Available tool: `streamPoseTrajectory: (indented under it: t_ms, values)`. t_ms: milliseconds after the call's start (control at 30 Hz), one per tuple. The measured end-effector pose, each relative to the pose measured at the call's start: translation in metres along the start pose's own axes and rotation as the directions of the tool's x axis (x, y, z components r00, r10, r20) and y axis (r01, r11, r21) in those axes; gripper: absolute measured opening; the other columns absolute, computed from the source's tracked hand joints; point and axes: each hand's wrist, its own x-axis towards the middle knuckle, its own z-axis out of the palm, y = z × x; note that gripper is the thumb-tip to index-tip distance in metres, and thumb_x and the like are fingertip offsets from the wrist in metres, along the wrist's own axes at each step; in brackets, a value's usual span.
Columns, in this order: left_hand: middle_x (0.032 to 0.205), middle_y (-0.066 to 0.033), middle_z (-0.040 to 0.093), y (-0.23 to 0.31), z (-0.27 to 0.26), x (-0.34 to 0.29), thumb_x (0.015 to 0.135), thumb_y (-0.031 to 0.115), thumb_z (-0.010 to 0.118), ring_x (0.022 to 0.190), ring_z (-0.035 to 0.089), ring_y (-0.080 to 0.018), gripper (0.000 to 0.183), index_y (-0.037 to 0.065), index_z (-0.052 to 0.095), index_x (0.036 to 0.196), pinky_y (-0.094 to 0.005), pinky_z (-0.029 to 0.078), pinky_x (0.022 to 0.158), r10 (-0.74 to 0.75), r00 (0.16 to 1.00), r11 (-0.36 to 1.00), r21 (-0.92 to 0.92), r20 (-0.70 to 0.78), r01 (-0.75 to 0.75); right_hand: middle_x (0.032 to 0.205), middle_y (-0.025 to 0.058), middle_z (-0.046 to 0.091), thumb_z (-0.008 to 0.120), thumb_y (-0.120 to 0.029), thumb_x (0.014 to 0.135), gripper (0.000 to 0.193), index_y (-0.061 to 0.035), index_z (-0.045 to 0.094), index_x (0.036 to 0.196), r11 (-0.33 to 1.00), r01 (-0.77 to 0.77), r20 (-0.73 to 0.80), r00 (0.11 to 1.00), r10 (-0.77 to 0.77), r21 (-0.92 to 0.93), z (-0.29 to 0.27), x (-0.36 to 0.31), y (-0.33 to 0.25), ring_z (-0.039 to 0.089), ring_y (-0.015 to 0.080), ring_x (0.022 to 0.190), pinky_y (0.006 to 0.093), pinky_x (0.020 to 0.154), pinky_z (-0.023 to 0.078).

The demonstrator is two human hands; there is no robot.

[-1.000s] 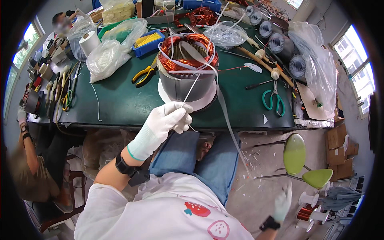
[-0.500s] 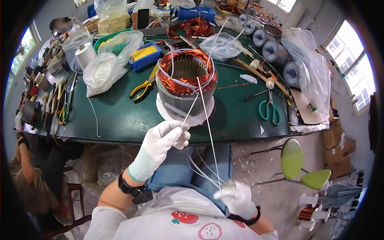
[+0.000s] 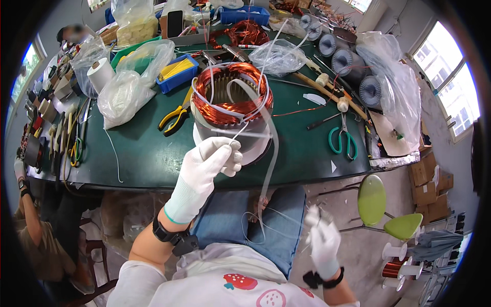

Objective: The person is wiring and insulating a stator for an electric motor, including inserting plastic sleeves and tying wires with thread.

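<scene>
In front of me on the green table stands a grey motor stator (image 3: pixel 238 134) with a ring of copper windings (image 3: pixel 215 113) round its top. White lacing cord (image 3: pixel 273 148) rises from the windings and curves down past the table edge in a blurred, loose loop over my lap. My left hand (image 3: pixel 214 158), in a white glove, pinches a taut piece of cord close to the stator's near side. Low on the right, my gloved right hand (image 3: pixel 325 240) is closed, smeared by motion, and the trailing cord runs to its fingers.
Left of the stator lie yellow-handled pliers (image 3: pixel 175 120) and a blue bin (image 3: pixel 177 73) of yellow strips. Green-handled scissors (image 3: pixel 342 142) and a wooden stick (image 3: pixel 327 93) are on the right. A green chair (image 3: pixel 372 199) stands beyond the table edge. Another person works at far left.
My right hand has swung right and slightly up, and the cord that was taut toward it now sags in a wide loop. The left hand keeps its pinch near the stator.
</scene>
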Motion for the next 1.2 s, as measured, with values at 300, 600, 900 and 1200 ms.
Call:
streamPoseTrajectory:
  t_ms: [300, 600, 900, 1200]
  values:
    - [0.097, -0.0063, 0.069, 0.010, -0.006, -0.010, 0.104, 0.017, 0.051, 0.087, 0.066, -0.0116, 0.024, -0.001, 0.063, 0.115, -0.0250, 0.051, 0.076, 0.050, 0.999, 0.993, 0.108, 0.000, -0.050, 0.110, 0.0068, 0.070, 0.045, -0.025, 0.108, 0.040, 0.0009, 0.057, 0.136, 0.793, -0.134, 0.293, 0.954, -0.058, 0.595, 0.101, 0.114, -0.083, 0.053, 0.0037, 0.057, 0.0164, 0.048, 0.033]
    - [0.082, -0.0126, 0.068, 0.009, -0.015, -0.059, 0.090, 0.012, 0.067, 0.073, 0.068, -0.0228, 0.015, 0.003, 0.072, 0.101, -0.0349, 0.054, 0.068, 0.373, 0.913, 0.491, 0.799, 0.166, -0.346, 0.084, 0.0124, 0.066, 0.066, -0.015, 0.094, 0.029, -0.0121, 0.071, 0.123, 0.832, 0.506, 0.393, 0.734, -0.554, 0.228, 0.075, 0.060, -0.104, 0.067, 0.0245, 0.068, 0.0319, 0.063, 0.053]
    - [0.088, -0.0138, 0.068, 0.021, -0.007, -0.060, 0.098, 0.026, 0.060, 0.056, 0.051, -0.0123, 0.032, -0.006, 0.065, 0.103, -0.0280, 0.042, 0.051, -0.261, 0.899, 0.843, -0.370, 0.351, 0.389, 0.084, 0.0120, 0.066, 0.059, -0.002, 0.093, 0.010, 0.0045, 0.066, 0.098, 0.963, 0.077, 0.318, 0.935, -0.159, 0.257, 0.091, 0.068, -0.097, 0.063, 0.0169, 0.068, 0.0275, 0.064, 0.051]
    - [0.096, -0.0093, 0.061, 0.010, -0.020, -0.061, 0.100, 0.029, 0.061, 0.069, 0.045, -0.0132, 0.032, 0.000, 0.063, 0.113, -0.0282, 0.037, 0.060, -0.221, 0.915, 0.735, -0.560, 0.336, 0.383, 0.084, 0.0037, 0.063, 0.052, 0.003, 0.095, 0.014, 0.0067, 0.065, 0.092, 0.932, -0.057, 0.239, 0.970, -0.032, 0.358, 0.088, 0.064, -0.086, 0.050, 0.0032, 0.062, 0.0204, 0.055, 0.042]
